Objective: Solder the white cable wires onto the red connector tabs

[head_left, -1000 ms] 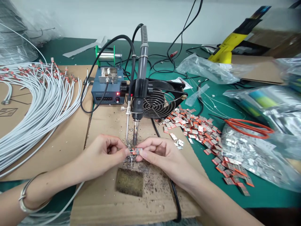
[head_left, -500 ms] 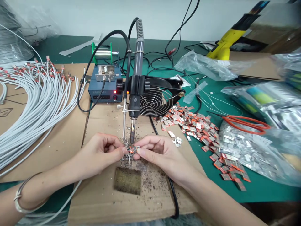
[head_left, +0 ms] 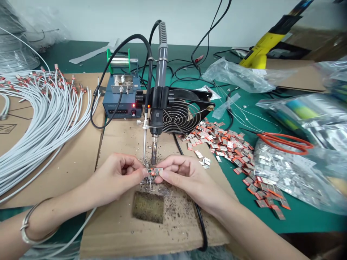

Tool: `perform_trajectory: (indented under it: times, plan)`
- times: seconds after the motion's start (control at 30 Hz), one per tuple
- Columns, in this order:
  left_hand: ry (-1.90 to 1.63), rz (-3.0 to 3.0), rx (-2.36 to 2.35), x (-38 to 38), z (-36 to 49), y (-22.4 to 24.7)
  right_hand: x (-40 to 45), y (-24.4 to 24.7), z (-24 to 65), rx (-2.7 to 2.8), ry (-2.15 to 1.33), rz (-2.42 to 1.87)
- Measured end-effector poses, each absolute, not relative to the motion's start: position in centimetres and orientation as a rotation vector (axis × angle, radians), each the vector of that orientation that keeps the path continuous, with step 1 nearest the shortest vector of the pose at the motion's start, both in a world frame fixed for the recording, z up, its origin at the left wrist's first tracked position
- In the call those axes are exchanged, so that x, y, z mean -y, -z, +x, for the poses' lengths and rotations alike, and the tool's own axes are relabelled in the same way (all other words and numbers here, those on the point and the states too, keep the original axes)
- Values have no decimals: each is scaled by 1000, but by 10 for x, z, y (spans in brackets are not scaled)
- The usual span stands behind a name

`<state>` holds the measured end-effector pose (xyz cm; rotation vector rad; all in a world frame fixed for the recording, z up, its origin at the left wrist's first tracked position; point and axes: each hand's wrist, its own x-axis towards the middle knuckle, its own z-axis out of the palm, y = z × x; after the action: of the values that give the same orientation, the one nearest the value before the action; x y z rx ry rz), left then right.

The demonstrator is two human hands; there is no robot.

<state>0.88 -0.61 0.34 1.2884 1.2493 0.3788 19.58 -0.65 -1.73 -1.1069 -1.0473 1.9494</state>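
Note:
Under the tip of an upright soldering iron (head_left: 157, 117), my right hand (head_left: 187, 178) pinches a small USB connector (head_left: 158, 172) with a metal shell and an orange end. My left hand (head_left: 120, 178) is closed in a pinch at the connector's orange end, on the thin wire end of a white cable (head_left: 84, 229). The cable shows below my left forearm, and its middle is hidden by the hand. A thin solder feed tube (head_left: 145, 144) runs down beside the iron to the same spot. Solder scraps (head_left: 148, 182) lie beneath my fingertips.
A brown sponge (head_left: 148, 207) sits in the cardboard (head_left: 116, 231) below my hands. Many white cables (head_left: 54, 119) lie left. Behind stand a blue solder feeder (head_left: 121, 104) and a fan (head_left: 179, 117). To the right are loose USB connectors (head_left: 230, 148) and a plastic bag (head_left: 287, 173).
The whole view has shifted very slightly. Both hands keep their pinch under the iron, and the connector's orange end shows a little more clearly.

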Motion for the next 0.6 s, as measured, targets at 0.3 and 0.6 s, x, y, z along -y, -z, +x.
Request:
perform_trajectory:
  times: [0.3, 0.6]
  plan:
    - [-353, 1271, -1270, 5, 9, -3, 8, 15, 195, 1029, -1961, -1077]
    - [-346, 1285, -1300, 4, 9, -3, 7, 16, 195, 1078, -1926, -1154]
